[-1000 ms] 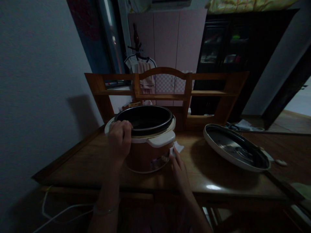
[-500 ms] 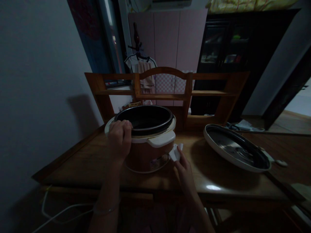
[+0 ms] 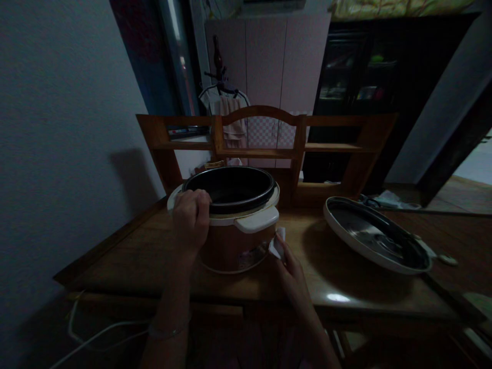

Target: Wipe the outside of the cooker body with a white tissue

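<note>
In front of me on the wooden desk (image 3: 146, 256) stands a brown and white electric cooker (image 3: 226, 246), with a black inner pot (image 3: 246, 197) in its top. My left hand (image 3: 191, 218) is closed over the near left rim of the cooker; its fingertips are hidden behind the rim. Low at the cooker's right side, my right hand (image 3: 288, 264) pinches a white tissue (image 3: 275, 247) against or close to the brown wall. A white handle (image 3: 258, 221) juts out just above the tissue.
The cooker's lid (image 3: 374, 236) lies upside down on the right of the desk. A low wooden shelf (image 3: 261, 152) runs along the back. A pale wall (image 3: 77, 154) borders the left side, and a white cord (image 3: 103, 328) hangs below the front edge.
My right hand has shifted slightly with the tissue, which now looks more folded against the cooker's side. The left hand keeps its place on the rim.
</note>
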Demonstrator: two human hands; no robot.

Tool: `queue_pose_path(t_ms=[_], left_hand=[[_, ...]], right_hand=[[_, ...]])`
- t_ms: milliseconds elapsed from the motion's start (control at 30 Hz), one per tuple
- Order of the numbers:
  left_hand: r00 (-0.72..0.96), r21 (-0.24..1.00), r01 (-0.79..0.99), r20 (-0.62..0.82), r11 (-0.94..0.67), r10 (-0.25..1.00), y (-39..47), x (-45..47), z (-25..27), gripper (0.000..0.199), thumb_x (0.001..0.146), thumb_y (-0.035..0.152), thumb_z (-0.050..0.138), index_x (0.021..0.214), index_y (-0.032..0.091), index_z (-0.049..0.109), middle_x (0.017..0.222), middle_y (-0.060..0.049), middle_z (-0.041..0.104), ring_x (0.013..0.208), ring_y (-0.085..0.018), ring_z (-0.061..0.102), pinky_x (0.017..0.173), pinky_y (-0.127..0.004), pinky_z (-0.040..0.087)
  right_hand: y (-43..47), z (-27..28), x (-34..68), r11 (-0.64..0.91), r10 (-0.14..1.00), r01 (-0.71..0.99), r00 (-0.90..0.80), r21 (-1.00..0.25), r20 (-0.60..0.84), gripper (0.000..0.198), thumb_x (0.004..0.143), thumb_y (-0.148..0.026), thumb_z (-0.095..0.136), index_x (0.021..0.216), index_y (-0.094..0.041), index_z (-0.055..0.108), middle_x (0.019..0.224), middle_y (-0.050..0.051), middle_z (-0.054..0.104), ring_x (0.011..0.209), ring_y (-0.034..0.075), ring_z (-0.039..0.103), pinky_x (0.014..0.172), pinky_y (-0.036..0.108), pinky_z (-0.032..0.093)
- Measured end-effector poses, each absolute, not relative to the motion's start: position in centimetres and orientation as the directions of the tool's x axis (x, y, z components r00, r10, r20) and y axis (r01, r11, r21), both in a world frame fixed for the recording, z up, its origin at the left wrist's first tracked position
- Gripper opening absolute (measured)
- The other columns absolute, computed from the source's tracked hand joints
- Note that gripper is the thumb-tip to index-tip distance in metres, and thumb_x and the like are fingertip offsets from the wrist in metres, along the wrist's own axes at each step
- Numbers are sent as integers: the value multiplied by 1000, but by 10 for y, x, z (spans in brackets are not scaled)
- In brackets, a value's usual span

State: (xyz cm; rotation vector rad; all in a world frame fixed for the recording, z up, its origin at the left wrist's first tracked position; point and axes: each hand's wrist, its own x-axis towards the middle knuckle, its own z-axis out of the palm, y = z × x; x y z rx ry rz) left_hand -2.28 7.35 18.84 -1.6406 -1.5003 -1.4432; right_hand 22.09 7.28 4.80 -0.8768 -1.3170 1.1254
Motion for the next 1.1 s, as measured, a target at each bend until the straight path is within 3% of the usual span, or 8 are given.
queue_pose_path(t_ms=[133,267,467,667,1100], left_hand=[[-158,285,915,904,-284,398,74,-23,188,34,100,31,31,72,23,48,71,-1,52,75,-19,49,77,-35,36],[-152,280,914,908,-294,390,74,-23,188,34,100,30,31,72,23,48,71,-1,52,74,-19,49,77,-35,35],[-160,291,910,903,-294,400,74,-23,188,33,100,31,31,72,23,48,72,-2,53,76,-19,50,77,-35,35],[-159,293,909,901,-297,403,73,-22,188,34,100,31,31,72,23,48,72,-1,53,76,-19,50,77,-35,35],[-174,302,904,907,-303,384,75,-22,187,34,99,31,32,71,23,49,71,-1,53,74,-18,50,78,-36,36]], right_hand=[[71,44,225,210,965,-125,-132,-970,227,49,91,-37,54,140,-34,51,152,-3,44,143,23,36,120,44,22],[71,42,229,223,967,-114,-99,-968,234,45,91,-42,56,135,-33,58,147,-2,51,141,24,40,120,45,21],[76,57,230,205,978,-136,1,-969,207,41,92,-45,57,130,-32,62,140,-1,59,138,26,44,117,45,25],[100,69,222,222,971,-284,-28,-933,239,40,91,-44,58,125,-27,66,135,1,63,133,26,49,114,43,32],[99,52,212,132,990,-310,-3,-941,140,36,87,-46,58,114,-30,73,130,1,66,130,27,52,110,43,37]])
